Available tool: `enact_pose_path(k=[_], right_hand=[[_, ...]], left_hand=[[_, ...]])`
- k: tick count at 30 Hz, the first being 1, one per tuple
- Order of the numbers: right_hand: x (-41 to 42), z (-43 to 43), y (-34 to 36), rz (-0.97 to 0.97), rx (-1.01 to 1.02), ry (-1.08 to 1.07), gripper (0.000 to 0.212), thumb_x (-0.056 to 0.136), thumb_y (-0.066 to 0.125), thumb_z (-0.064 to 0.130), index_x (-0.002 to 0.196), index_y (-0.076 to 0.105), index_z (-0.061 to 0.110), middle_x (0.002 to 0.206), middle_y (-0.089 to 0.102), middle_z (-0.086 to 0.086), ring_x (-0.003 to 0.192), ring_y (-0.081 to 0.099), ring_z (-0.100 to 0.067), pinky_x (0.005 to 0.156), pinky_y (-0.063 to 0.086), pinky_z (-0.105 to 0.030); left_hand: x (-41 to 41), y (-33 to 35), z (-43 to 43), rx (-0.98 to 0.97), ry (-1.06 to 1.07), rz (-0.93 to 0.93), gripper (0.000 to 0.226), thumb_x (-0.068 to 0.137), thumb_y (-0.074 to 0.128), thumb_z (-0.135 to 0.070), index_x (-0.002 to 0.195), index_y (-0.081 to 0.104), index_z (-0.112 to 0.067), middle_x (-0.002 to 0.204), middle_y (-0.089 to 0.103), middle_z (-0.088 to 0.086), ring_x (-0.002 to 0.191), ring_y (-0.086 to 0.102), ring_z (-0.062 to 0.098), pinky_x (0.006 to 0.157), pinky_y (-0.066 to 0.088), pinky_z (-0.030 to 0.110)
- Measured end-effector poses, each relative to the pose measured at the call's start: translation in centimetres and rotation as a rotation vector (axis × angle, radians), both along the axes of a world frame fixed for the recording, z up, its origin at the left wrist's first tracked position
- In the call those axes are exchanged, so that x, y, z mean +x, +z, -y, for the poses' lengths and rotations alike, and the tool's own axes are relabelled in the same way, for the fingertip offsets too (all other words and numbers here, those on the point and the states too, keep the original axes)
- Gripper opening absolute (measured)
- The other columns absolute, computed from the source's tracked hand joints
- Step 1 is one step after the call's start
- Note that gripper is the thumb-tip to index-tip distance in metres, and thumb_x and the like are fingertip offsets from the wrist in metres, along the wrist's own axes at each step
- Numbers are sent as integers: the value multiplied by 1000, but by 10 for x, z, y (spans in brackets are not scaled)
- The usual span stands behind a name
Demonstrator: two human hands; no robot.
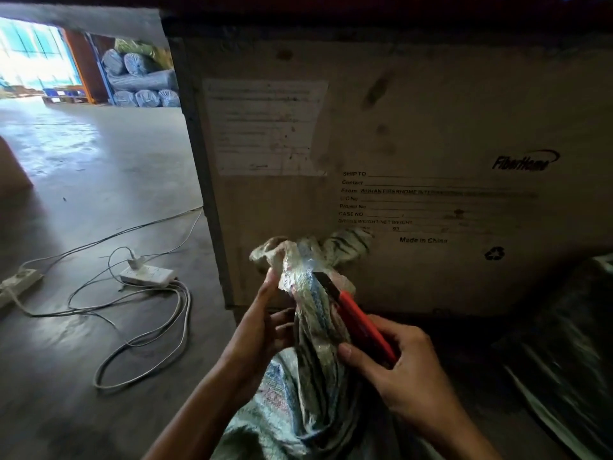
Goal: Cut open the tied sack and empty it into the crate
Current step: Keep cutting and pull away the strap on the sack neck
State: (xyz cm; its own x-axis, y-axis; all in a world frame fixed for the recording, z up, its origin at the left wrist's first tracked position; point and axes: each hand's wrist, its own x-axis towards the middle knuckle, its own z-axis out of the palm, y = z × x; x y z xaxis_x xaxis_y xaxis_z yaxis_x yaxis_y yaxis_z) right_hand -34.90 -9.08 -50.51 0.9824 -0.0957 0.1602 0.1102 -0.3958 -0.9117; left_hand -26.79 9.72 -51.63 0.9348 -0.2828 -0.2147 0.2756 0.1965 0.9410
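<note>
A woven plastic sack [298, 403] with faded stripes stands upright in front of me, its neck twisted and bound with clear tape. My left hand [265, 323] grips the neck from the left, just under the bunched top [285, 250]. A red utility knife [358, 320] is held in my right hand [398, 370], its dark tip resting against the taped neck on the right side. Behind the sack rises a big wooden crate [414, 127] with printed shipping text and a paper label.
White power strips [147, 274] and looping cables [142, 343] lie on the concrete floor to the left. Black plastic sheeting [564, 343] sits at the right. A cardboard box corner [13, 171] shows at the far left, and wrapped rolls [142, 78] are stacked far back.
</note>
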Motion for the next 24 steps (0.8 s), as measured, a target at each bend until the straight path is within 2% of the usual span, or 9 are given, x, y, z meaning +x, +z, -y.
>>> enact_pose_path(k=[3,5,7,9,11,13,15,20,24], right_hand=[[-3,-1,1,-25,54,-29,32,77,81,31,108,73,39,96,78,16,90,73,1,80,57,-19],[-5,1,1,31,-4,-171,43,78,80,35,119,69,39,106,75,20,98,69,7,87,55,-17],[-9,7,7,120,-77,-354,40,81,77,35,120,70,34,103,74,19,93,68,9,80,55,-12],[-13,17,13,134,-115,-471,23,83,74,39,105,72,33,83,73,10,76,69,-5,64,57,-20],[-12,30,9,86,-150,-549,22,84,70,45,99,70,28,74,68,3,68,65,-14,59,53,-28],[-5,47,-5,4,-146,-628,24,87,69,40,105,68,24,85,69,0,78,65,-17,65,47,-27],[7,64,-23,-85,-152,-679,30,90,67,29,117,66,17,105,69,-6,94,64,-21,77,44,-28],[-1,116,-99,-401,-382,-769,41,91,62,20,128,56,3,126,56,-25,115,55,-39,93,41,-36],[-38,122,-161,-642,-417,-855,44,90,60,22,130,55,5,136,54,-23,125,54,-37,100,45,-38]], left_hand=[[-3,-4,10,-14,-82,49,79,86,71,-46,152,26,-44,116,78,11,96,76,29,82,57,43],[-1,-9,12,-33,-17,45,97,83,77,-32,155,12,-48,102,80,7,78,75,21,72,57,38],[0,-11,15,11,59,101,85,92,67,-15,152,15,-45,100,75,4,66,74,8,64,56,29],[-4,-16,20,113,76,180,78,100,58,-5,146,13,-50,108,69,4,68,74,-1,62,55,19],[-5,-24,25,215,32,288,77,101,55,-1,139,13,-53,102,68,4,64,72,-1,55,55,17],[-5,-32,33,333,-4,414,74,99,55,-1,139,18,-52,106,69,5,71,71,0,63,60,27],[-9,-35,42,417,-2,537,74,92,59,-11,146,20,-45,119,67,-4,97,71,8,86,60,49],[-30,-37,75,524,-39,603,74,91,69,-22,144,23,-45,116,69,-8,95,66,17,82,44,33],[-44,-35,85,598,-77,618,74,89,72,-33,143,25,-47,104,70,1,94,70,33,82,54,45]])
